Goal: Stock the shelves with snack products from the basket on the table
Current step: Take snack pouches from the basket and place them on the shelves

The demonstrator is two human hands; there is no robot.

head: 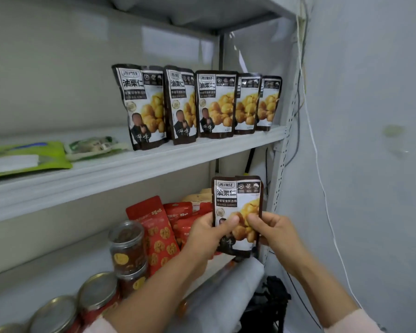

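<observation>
A dark brown chestnut snack pouch [237,203] is held upright in front of the lower shelf, with a second pouch edge showing behind it. My left hand [208,233] grips its lower left side and my right hand [275,230] grips its lower right side. On the white upper shelf [139,164] several identical chestnut pouches [197,104] stand in a row, reaching to the shelf's right end. The held pouch is below that shelf's front edge. No basket is in view.
Green flat packets [27,156] lie at the upper shelf's left. The lower shelf holds red walnut snack bags [157,233], stacked clear jars [127,246] and metal-lidded cans [97,288]. A perforated upright [286,150], white cables [315,145] and a grey wall stand right.
</observation>
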